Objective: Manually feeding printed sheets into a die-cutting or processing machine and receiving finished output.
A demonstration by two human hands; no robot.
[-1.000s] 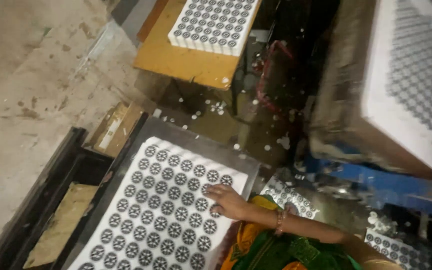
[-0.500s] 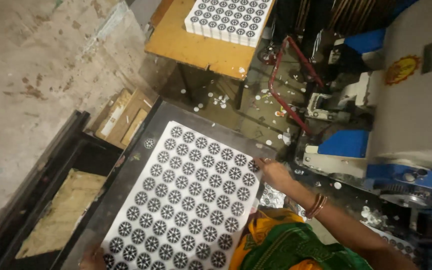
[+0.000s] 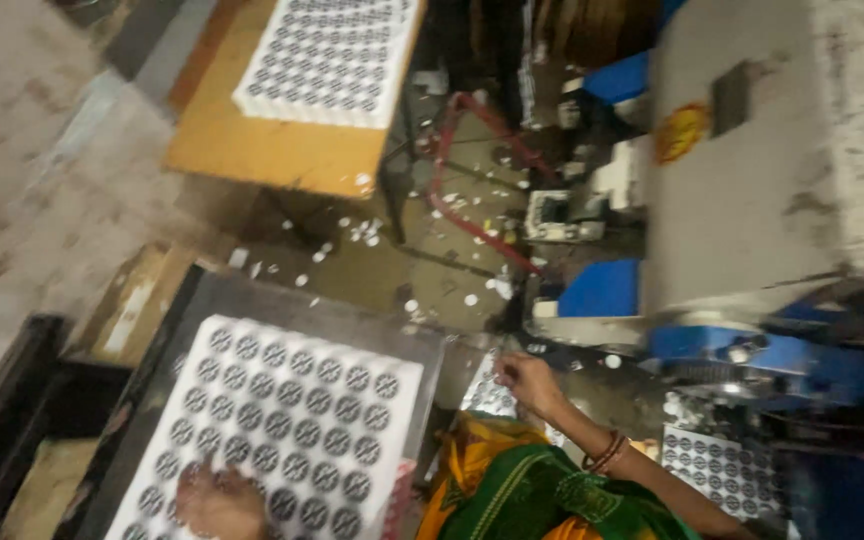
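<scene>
— What is the stuff made of?

— The printed sheet is thin white card covered in rows of dark round rosette marks, lying flat on a dull grey metal tray. A second sheet of the same kind sits on a smooth orange-brown wooden table. The machine is a grey, scuffed block with blue painted parts, and a red hose curves beside it. Small white paper discs are scattered over the floor.

— And the hands?

— The left hand rests on the near edge of the printed sheet; it is blurred, so I cannot tell whether the fingers press flat or pinch the card. The right hand, bangles at the wrist, is raised beside the machine's blue base with fingers loosely curled; whether they hold anything I cannot tell.

— What differs from half a second ago?

— The right hand has left the sheet's right edge and lifted toward the machine. The left hand is now plainly on the sheet. The view has swung, so the table fills more of the top.

— Anything hard to read?

— Motion blur softens everything. Another patterned sheet by the machine is partly hidden by the arm.
</scene>
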